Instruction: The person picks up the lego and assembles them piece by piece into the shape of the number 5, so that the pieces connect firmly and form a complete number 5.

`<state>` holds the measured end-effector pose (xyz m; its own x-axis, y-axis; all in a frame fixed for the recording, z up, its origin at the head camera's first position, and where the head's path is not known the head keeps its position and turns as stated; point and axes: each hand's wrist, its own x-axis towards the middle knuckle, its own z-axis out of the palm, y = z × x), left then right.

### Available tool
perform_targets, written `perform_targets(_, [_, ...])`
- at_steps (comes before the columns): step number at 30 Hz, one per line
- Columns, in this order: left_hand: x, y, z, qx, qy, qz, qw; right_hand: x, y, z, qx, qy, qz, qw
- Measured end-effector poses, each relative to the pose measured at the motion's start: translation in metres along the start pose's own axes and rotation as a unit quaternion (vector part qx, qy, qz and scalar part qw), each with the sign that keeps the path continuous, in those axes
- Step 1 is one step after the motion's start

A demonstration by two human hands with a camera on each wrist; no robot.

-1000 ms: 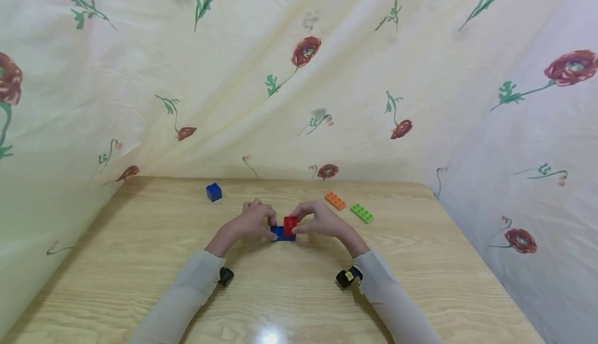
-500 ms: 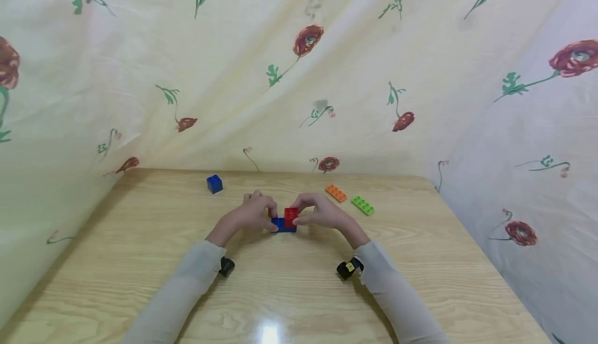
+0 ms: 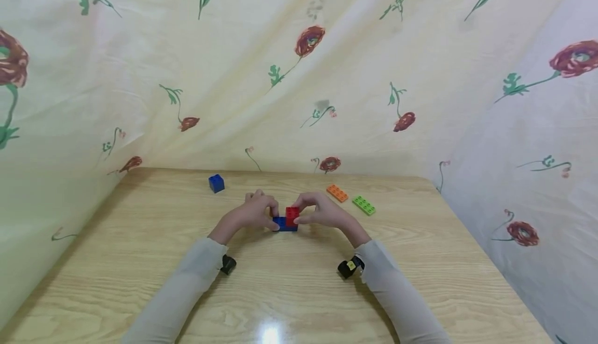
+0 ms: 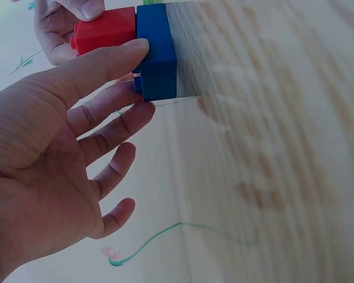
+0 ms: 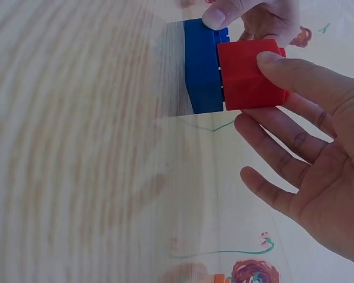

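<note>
Left hand [image 3: 253, 212] pinches one blue brick [image 4: 160, 62], right hand [image 3: 326, 212] one red brick [image 5: 248, 76]; three loose bricks [image 3: 337, 193].

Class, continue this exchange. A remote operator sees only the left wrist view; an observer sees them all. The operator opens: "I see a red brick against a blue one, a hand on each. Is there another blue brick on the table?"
Observer: Yes, the head view shows a loose blue brick on the table, beyond the left hand and further left.
Operator: Is there anything beyond the right hand?
Observer: An orange brick lies beyond the right hand, apart from it.
Operator: Is that one on its own?
Observer: No, a green brick lies beside it, further right and a little nearer the person, not touching it.
</note>
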<state>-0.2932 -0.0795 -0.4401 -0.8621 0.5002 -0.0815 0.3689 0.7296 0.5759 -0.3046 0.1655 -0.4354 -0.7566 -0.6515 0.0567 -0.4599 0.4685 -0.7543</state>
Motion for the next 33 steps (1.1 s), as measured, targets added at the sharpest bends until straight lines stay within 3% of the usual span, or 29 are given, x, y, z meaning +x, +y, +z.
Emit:
perform_targets(24, [0.0012,-0.0006,0.0001,-0.007,-0.005,-0.008,0.9999,0.0007,0.0037,0.0,0.014,-0.003,-0.013,1.0])
perform_targets(33, [-0.0007,0.0034,-0.0007,-0.014,-0.005,-0.013,0.9998,-0.0004,0.0039,-0.002,0.024,-0.002,0.007,1.0])
